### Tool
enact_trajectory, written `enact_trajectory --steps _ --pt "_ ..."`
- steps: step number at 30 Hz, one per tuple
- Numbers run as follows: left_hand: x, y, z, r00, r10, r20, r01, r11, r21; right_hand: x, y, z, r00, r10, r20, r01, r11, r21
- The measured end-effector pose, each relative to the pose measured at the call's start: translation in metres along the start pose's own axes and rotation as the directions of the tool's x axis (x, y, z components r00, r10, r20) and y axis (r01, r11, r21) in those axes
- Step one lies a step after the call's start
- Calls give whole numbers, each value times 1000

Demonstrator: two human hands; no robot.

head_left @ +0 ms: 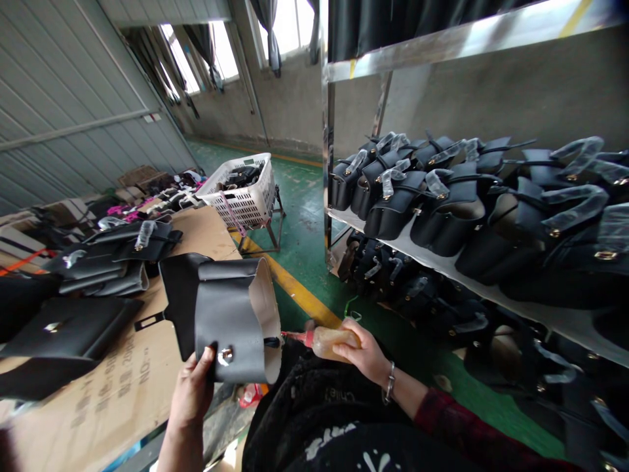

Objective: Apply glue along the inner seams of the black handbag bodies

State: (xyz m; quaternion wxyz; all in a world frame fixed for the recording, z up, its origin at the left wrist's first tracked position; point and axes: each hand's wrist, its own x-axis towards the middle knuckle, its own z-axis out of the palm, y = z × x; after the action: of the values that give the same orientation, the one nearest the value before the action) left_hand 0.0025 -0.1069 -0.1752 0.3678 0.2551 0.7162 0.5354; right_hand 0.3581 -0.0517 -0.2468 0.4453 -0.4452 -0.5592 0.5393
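Observation:
My left hand [192, 387] grips the lower edge of a black handbag body [230, 311], thumb on its front beside a metal clasp. The bag's open end, showing a pale lining, faces right, and a dark flap with a slotted strap spreads to the left. In my right hand [361, 347] is a glue bottle [327, 342] with amber contents and a red nozzle. Its tip points left at the rim of the bag's open end; whether it touches, I cannot tell.
On the left, a cardboard-covered table [118, 387] holds stacked black bag pieces [113, 262]. A white plastic basket [246, 196] stands beyond it on a metal stand. To the right, a metal shelf rack [325, 151] carries rows of black handbags [442, 203]. Green floor runs between.

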Motion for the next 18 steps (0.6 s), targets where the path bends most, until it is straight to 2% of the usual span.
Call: enact_trajectory --steps 7,12,18 --pt "-1 2 4 1000 -13 1 13 998 -57 2 1 2 992 85 90 -90 994 54" --pt "-5 6 8 999 -45 11 46 994 -103 -2 -4 -7 991 13 130 -17 999 31" --pt "-7 10 12 998 -57 9 58 990 -129 -2 -1 -5 986 -74 147 81 996 -42"
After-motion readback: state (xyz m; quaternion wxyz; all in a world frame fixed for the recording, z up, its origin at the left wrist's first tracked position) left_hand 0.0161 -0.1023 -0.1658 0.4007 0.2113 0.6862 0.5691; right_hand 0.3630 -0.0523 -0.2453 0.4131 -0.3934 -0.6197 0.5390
